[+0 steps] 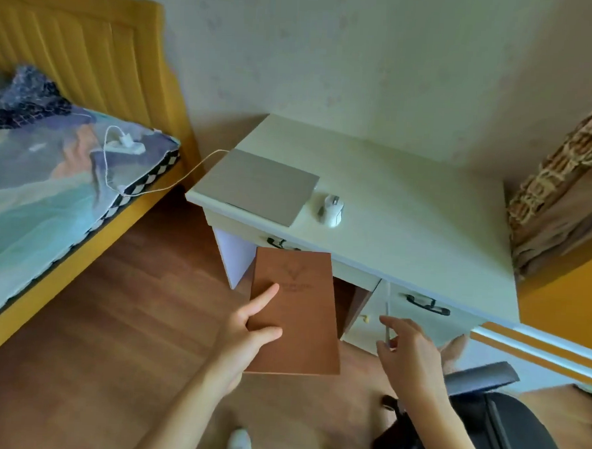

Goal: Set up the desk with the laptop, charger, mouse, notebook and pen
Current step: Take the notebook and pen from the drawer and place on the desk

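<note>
Two hands reach forward at 6 o'clock: the left hand (248, 328) grips the near left edge of a brown notebook (295, 313) held flat over the floor just short of the table (408, 209), while the right hand (406, 350) pinches a thin pen (387, 323) upright between its fingers. Farther off, toward 12 o'clock, a closed laptop (260, 186) lies on the table's left end with a white mouse (332, 209) just beside it at its 3 o'clock. A white charger (125, 145) rests on the bed (50, 184) at 10 o'clock, its cable running to the laptop.
</note>
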